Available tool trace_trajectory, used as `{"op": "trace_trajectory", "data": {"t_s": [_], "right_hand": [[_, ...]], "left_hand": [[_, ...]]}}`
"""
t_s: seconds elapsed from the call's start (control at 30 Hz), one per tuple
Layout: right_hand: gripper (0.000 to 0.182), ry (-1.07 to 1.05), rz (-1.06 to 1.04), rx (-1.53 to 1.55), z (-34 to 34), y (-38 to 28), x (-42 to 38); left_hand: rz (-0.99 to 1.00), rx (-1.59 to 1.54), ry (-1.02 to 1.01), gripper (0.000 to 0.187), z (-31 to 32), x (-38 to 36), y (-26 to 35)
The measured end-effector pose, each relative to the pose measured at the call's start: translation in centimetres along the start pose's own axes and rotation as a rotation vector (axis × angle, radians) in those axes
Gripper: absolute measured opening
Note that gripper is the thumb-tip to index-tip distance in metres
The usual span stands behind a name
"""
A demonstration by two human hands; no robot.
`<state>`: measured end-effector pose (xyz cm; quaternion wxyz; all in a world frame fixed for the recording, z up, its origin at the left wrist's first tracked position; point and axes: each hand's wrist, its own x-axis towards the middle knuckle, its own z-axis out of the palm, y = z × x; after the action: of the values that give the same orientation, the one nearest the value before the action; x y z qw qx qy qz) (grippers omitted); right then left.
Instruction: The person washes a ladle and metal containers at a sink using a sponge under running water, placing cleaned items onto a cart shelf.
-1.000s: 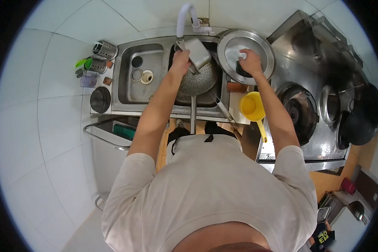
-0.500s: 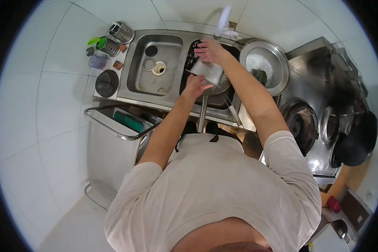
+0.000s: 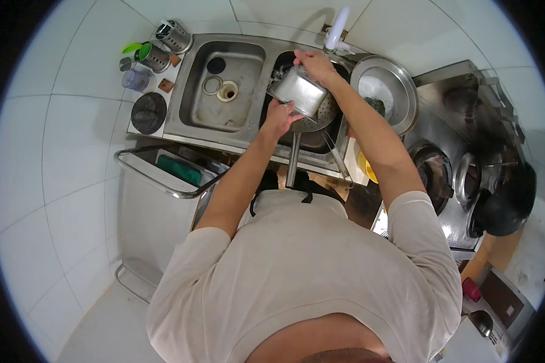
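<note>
A shiny stainless-steel food pan [image 3: 303,92] is tilted over the right-hand sink basin, its outer bottom turned partly up. My left hand [image 3: 280,117] grips its near rim, thumb on the metal. At the far edge, just below the faucet [image 3: 338,29], my right hand [image 3: 316,66] has its fingers bent over the pan; what they touch on the far side is partly hidden. Beneath the pan lies a perforated strainer ladle [image 3: 327,114], its handle pointing toward my body. A second thin metal handle [image 3: 338,156] rests beside it across the sink's front edge.
The left sink basin [image 3: 194,85] holds a metal ring near the drain. Utensil holders [image 3: 174,37] and a dark round scrubber [image 3: 148,113] stand left. To the right are a large steel bowl [image 3: 413,100] with dark greens and a stove [image 3: 430,172]. A cart [image 3: 154,224] stands left.
The pan has turned so more of its bottom faces up. My right hand has gone from spread above it to bent against its far edge. The whole view has shifted slightly.
</note>
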<state>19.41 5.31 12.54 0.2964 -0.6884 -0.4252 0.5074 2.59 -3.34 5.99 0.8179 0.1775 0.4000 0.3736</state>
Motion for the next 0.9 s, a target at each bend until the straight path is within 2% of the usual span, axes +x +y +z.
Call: {"op": "trace_trajectory", "data": {"t_s": [0.07,0.17,0.27,0.37,0.47,0.57,0.67,0.77,0.87,0.9], "right_hand": [[0.048,0.060,-0.045,-0.124,-0.6,-1.7,-1.7],[0.049,-0.151,-0.028,0.104,-1.1,-1.8,-1.7],[0.048,-0.277,0.118,0.431,-0.5,-1.6,-1.0],[0.050,-0.410,0.188,0.432,-0.9,-2.0,-0.8],[0.052,-0.508,0.221,0.156,-1.3,-2.8,-1.4],[0.049,-0.265,0.074,0.159,-0.7,-1.6,-0.3],[0.042,-0.545,0.253,0.151,-1.0,-2.2,-0.9],[0.038,-0.549,0.182,-0.141,-1.3,-3.3,-2.1],[0.035,-0.203,-0.059,-0.106,-0.7,-1.0,0.5],[0.034,-0.273,-0.053,-0.058,-0.7,-1.1,0.3]], "left_hand": [[0.004,-0.006,0.010,0.049,0.4,0.2,0.5],[0.036,-0.028,-0.035,0.050,-0.5,1.0,0.1],[0.045,0.001,-0.042,0.050,-1.5,1.4,-0.7],[0.020,0.022,-0.046,0.052,-2.3,1.8,-1.2],[0.055,0.112,-0.021,0.053,-2.1,1.6,-1.2],[0.065,0.226,0.042,0.050,-2.5,1.7,-1.4],[0.081,0.290,0.117,0.049,-3.1,2.5,-2.1],[0.122,0.233,0.032,0.050,-4.7,3.5,-2.4],[0.116,0.108,0.084,0.052,-3.9,2.5,-1.7],[0.121,0.069,0.080,0.051,-3.7,2.1,-1.4]]}}
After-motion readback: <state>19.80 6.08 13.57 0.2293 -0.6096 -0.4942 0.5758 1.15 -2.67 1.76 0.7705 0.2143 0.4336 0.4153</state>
